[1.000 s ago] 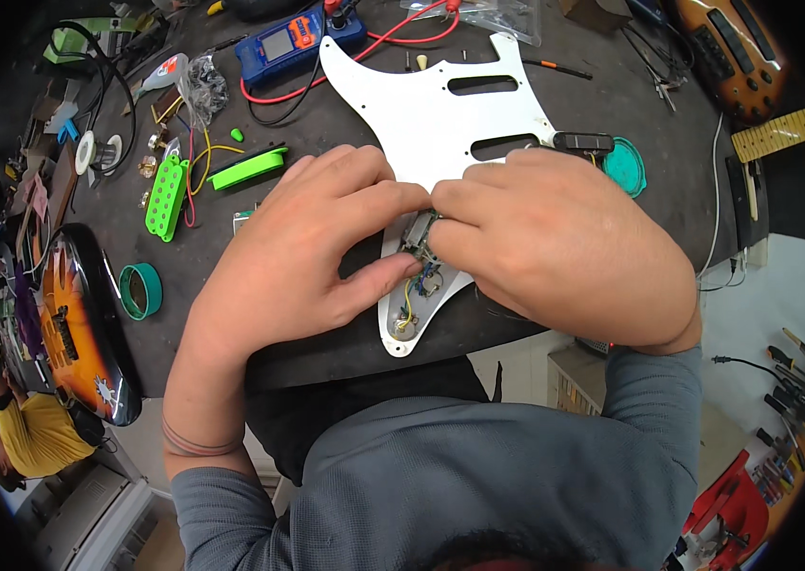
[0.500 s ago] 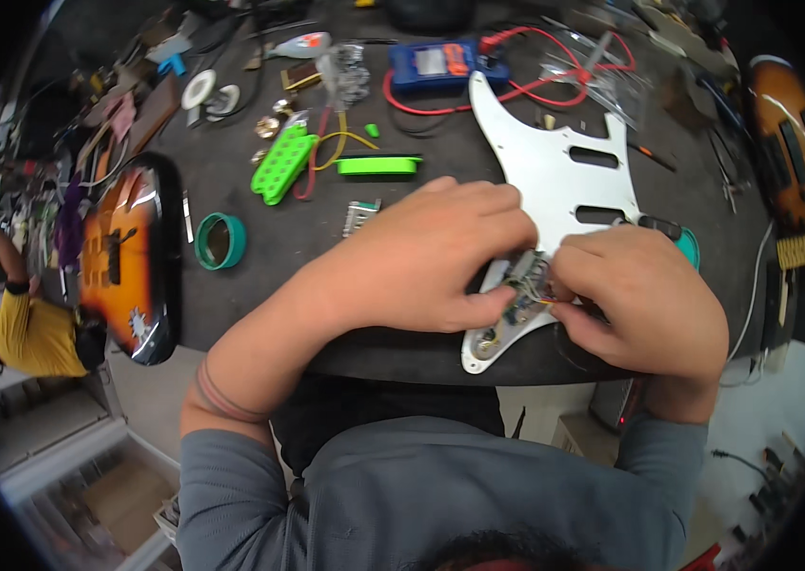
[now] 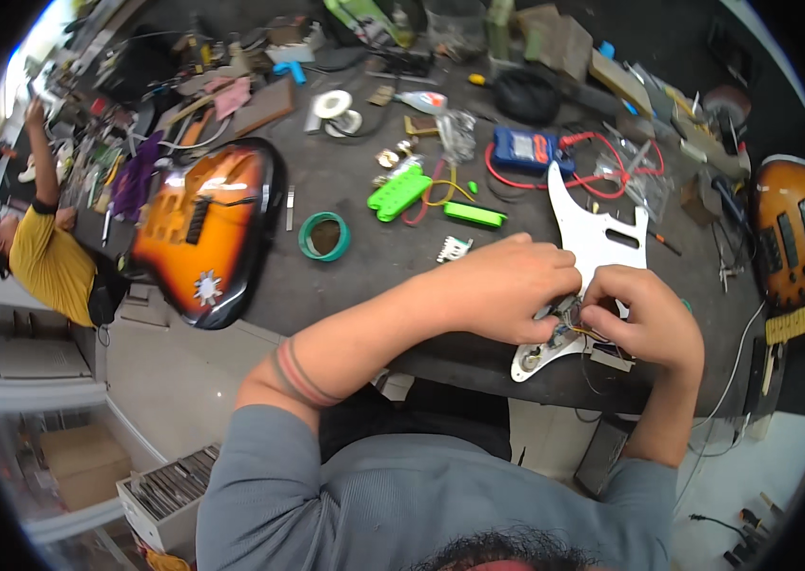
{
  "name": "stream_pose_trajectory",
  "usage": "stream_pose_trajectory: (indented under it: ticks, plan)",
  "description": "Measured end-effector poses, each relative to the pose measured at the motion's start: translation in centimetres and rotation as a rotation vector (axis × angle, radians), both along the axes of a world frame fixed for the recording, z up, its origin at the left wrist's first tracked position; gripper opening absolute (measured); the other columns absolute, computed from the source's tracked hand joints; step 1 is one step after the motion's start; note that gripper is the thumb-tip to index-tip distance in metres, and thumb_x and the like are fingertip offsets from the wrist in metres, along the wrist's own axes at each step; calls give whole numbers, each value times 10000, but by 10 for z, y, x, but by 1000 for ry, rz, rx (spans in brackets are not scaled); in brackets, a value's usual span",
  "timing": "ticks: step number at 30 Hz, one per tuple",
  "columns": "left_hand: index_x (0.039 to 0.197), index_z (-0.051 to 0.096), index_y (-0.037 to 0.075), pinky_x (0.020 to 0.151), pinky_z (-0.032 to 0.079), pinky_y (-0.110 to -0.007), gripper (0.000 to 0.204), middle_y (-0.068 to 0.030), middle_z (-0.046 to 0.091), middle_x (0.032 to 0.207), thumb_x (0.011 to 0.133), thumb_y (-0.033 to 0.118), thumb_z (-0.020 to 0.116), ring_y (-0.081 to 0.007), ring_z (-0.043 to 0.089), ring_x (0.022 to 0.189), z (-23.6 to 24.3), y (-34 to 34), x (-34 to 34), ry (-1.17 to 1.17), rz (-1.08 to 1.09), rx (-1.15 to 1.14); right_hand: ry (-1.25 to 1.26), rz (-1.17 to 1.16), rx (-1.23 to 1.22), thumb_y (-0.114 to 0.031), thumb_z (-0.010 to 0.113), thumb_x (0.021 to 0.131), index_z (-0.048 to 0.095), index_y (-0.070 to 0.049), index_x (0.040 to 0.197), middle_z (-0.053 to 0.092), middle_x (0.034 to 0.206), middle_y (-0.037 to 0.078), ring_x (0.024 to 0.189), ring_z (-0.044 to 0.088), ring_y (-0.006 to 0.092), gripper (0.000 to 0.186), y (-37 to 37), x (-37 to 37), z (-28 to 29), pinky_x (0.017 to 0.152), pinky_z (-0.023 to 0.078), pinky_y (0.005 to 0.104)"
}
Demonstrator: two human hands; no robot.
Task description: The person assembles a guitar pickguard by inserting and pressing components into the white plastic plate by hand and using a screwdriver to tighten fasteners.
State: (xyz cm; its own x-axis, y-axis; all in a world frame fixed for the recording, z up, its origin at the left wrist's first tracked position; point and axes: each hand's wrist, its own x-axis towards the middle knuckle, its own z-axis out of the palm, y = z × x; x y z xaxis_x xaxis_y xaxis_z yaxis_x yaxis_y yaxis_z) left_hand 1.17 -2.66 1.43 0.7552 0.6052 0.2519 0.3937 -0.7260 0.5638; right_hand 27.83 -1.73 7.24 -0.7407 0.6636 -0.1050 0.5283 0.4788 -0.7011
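A white guitar pickguard lies with its underside up near the bench's front edge. Small pots and thin coloured wires are mounted on its lower end. My left hand curls over the left side of that end, thumb and fingers gripping around the electronics. From the right, my right hand pinches at the wires, thumb against the forefinger; its fingertips partly cover what they hold. A small pale rectangular piece sits below the right hand. Just left of the pickguard lie a lime-green pickup and a small white-and-green part.
Left on the bench are a sunburst guitar body and a teal round container. Another green pickup and a blue multimeter with red leads lie farther back. A second guitar stands at right. A person in yellow works at far left.
The view has swung leftward, so the bench appears shifted right. My right hand's fingers have lifted and curled slightly at the wires. The left hand keeps its hold.
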Motion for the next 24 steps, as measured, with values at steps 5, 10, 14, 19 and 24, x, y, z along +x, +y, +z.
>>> stream_pose_trajectory:
  ticks: [5, 10, 14, 19, 24]
  plan:
    - [1227, 713, 31, 901, 548, -463, 309, -141, 730, 1114, 933, 107, 774, -343, 718, 1055, 7, -23, -22, -173, 152, 60, 218, -501, 170, -44, 760, 1008, 732, 26, 1007, 720, 893, 103, 812, 674, 210, 75, -40, -10, -2, 768, 534, 353]
    - [1115, 729, 19, 818, 562, -409, 129, -114, 691, 1031, 989, 44, 744, -299, 692, 920, -14, -65, -38, -426, 444, -291, 172, -589, 359, -151, 801, 993, 731, -10, 1099, 699, 990, 107, 974, 688, 289, 190, -72, -28, -24, 873, 539, 403]
    - [1106, 732, 18, 833, 563, -422, 118, -112, 695, 1026, 992, 44, 743, -309, 698, 941, -23, -74, -27, -420, 385, -158, -105, -539, 602, -314, 851, 953, 753, -19, 1150, 741, 1070, 133, 1059, 712, 349, 368, -73, -47, -32, 936, 557, 470]
    - [1112, 748, 36, 914, 551, -457, 130, -117, 705, 1026, 995, 91, 759, -349, 679, 1030, -34, -73, -27, -345, 315, 27, -230, -516, 497, -290, 841, 981, 749, -1, 1211, 747, 1077, 171, 1022, 727, 339, 381, -72, -54, -27, 920, 585, 452]
    - [1117, 751, 40, 939, 552, -469, 135, -120, 718, 1043, 995, 99, 755, -352, 675, 1045, -41, -70, -27, -357, 308, 18, -57, -618, 402, -286, 847, 978, 728, -11, 1194, 795, 1137, 185, 1087, 764, 359, 369, -83, -52, -28, 925, 605, 471]
